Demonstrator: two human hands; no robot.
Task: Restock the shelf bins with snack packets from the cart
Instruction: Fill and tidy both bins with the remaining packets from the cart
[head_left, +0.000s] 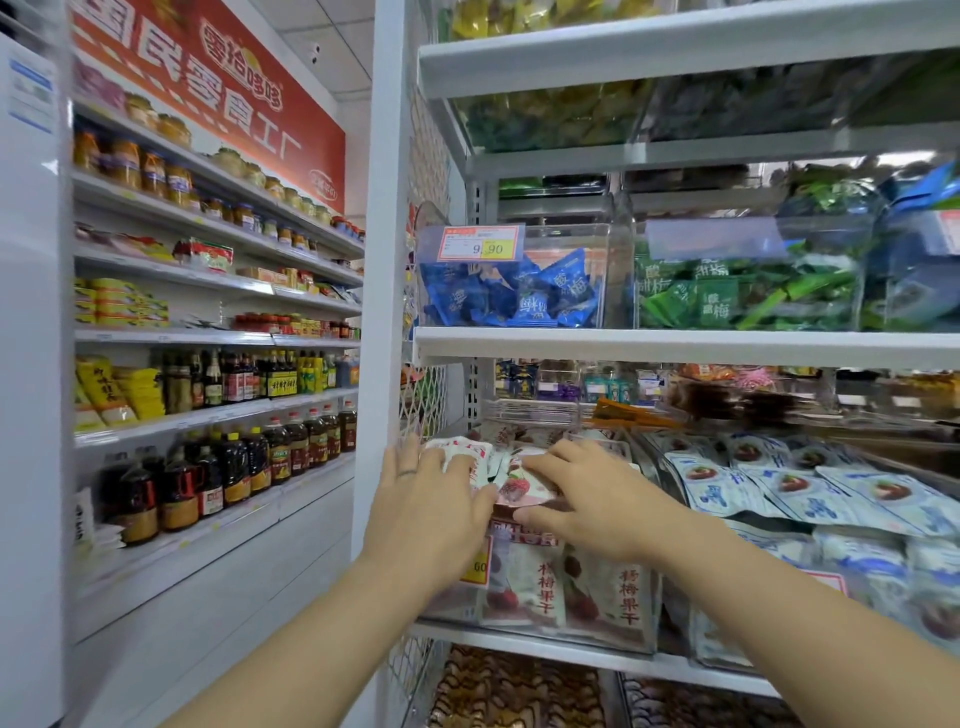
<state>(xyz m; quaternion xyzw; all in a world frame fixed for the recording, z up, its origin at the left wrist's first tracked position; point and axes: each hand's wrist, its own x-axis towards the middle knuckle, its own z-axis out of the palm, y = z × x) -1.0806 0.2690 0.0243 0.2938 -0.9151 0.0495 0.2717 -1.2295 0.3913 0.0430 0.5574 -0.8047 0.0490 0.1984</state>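
Note:
Both my hands reach into a clear shelf bin (613, 631) full of white and pink snack packets (524, 582) with red berry pictures. My left hand (426, 499) lies flat on the packets at the bin's left side, fingers spread. My right hand (587, 501) presses on a packet (519, 486) at the top of the pile, fingers stretched out over it. The cart is out of view.
To the right, a bin holds blue and white packets (779, 488). The shelf above carries bins of blue packets (519, 296) and green packets (737, 296). A white upright post (384, 260) stands left of the bins. Bottles and jars fill the far left shelves (218, 415).

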